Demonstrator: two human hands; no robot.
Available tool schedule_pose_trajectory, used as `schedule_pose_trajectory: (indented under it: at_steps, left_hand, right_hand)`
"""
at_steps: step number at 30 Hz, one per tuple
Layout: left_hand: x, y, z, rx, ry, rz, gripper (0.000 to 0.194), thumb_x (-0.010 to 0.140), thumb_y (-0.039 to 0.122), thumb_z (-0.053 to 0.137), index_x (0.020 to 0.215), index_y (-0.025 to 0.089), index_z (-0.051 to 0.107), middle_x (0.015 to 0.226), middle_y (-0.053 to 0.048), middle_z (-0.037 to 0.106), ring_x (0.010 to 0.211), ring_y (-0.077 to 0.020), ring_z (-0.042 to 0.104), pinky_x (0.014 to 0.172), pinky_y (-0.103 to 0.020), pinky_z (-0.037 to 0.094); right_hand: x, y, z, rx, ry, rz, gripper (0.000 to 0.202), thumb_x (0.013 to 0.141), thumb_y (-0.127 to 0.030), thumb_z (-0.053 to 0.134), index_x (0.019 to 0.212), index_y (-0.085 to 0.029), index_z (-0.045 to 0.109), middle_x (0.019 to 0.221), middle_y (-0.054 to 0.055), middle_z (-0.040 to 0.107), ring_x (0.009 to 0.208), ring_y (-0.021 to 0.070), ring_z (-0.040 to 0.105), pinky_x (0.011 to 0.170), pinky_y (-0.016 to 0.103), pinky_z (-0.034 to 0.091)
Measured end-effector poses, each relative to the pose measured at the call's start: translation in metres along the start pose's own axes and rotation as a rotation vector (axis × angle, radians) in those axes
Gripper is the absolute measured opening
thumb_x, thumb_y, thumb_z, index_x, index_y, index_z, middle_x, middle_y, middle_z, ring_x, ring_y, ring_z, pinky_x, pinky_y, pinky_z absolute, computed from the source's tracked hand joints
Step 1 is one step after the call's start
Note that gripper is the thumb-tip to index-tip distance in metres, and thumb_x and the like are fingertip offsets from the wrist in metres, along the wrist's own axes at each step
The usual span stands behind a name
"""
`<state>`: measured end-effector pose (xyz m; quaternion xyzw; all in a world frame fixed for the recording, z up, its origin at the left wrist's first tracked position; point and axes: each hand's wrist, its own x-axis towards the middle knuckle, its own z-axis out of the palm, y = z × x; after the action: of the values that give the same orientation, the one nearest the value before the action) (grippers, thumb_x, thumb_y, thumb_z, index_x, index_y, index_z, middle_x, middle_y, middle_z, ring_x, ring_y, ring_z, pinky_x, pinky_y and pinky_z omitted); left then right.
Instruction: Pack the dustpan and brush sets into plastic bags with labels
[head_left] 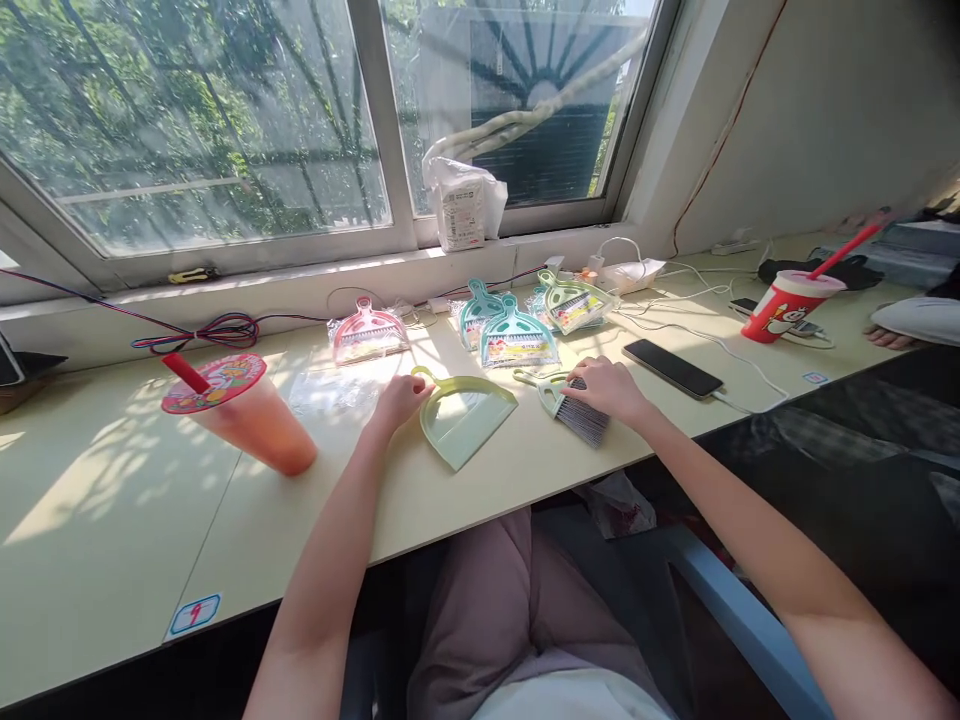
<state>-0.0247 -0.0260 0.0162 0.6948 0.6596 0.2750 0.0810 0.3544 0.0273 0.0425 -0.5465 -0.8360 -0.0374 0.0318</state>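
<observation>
A light green dustpan (pixel 469 425) lies on the table in front of me, its looped handle pointing to the far left. My left hand (pixel 403 402) is closed at the dustpan's left edge beside the handle; its fingertips are partly hidden. To the right lies a small hand brush (pixel 583 420) with grey bristles and a green handle. Over the top of its bristles, my right hand (pixel 609 388) has its fingers closed on the brush. Behind these are wrapped dustpan-and-brush sets: a pink one (pixel 369 335), teal ones (pixel 517 335) and a green one (pixel 574 303).
An orange drink cup (pixel 262 420) with a red straw stands on the left, near clear plastic wrapping (pixel 334 393). On the right are a phone (pixel 673 368) on a cable and a red cup (pixel 787 308). Another person's hand (pixel 891 336) rests at the far right.
</observation>
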Motion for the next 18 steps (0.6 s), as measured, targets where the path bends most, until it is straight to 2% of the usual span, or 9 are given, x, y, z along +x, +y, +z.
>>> schedule_pose_trajectory:
  at_steps: [4,7,12,15,18]
  left_hand:
    - [0.0,-0.003,0.002,-0.004,-0.003,0.008,0.047,0.082,0.047,0.048,0.044,0.023,0.034,0.052,0.004,0.021,0.058,-0.0137,0.016,0.06,-0.031,0.017]
    - [-0.001,-0.001,0.002,0.0,-0.012,-0.002,0.047,0.084,0.043,0.048,0.042,0.024,0.038,0.053,0.003,0.021,0.059,-0.0141,0.015,0.06,-0.031,0.016]
    - [-0.002,0.004,0.0,0.035,-0.027,-0.01,0.048,0.086,0.041,0.048,0.042,0.026,0.039,0.053,0.002,0.02,0.06,-0.0154,0.017,0.06,-0.033,0.016]
    - [-0.001,0.004,0.003,0.017,-0.023,0.001,0.048,0.087,0.04,0.048,0.042,0.026,0.039,0.052,0.002,0.02,0.06,-0.0157,0.017,0.059,-0.034,0.017]
    - [0.0,0.002,0.01,-0.004,-0.006,0.004,0.049,0.087,0.04,0.049,0.042,0.025,0.039,0.051,0.001,0.023,0.059,-0.0154,0.017,0.059,-0.034,0.018]
  right_hand:
    - [0.01,-0.018,-0.006,-0.05,-0.087,0.005,0.038,0.093,-0.048,0.058,0.107,-0.016,0.073,0.118,0.015,0.069,0.108,0.0279,0.064,0.09,0.037,0.042]
    - [0.022,-0.032,-0.013,-0.07,-0.166,-0.023,0.03,0.089,-0.038,0.063,0.104,-0.015,0.073,0.113,0.014,0.071,0.105,0.0268,0.066,0.089,0.035,0.041]
    - [0.038,-0.047,-0.017,-0.145,-0.222,-0.02,0.021,0.081,-0.025,0.065,0.095,-0.013,0.075,0.098,0.016,0.074,0.095,0.0264,0.069,0.072,0.029,0.041]
    - [0.043,-0.045,-0.021,-0.114,-0.232,-0.017,0.02,0.075,-0.028,0.069,0.089,-0.015,0.077,0.088,0.013,0.075,0.086,0.026,0.069,0.065,0.028,0.04]
    - [0.048,-0.043,-0.037,0.058,-0.228,-0.04,0.02,0.076,-0.034,0.068,0.085,-0.019,0.078,0.083,0.006,0.075,0.08,0.0217,0.068,0.061,0.026,0.038]
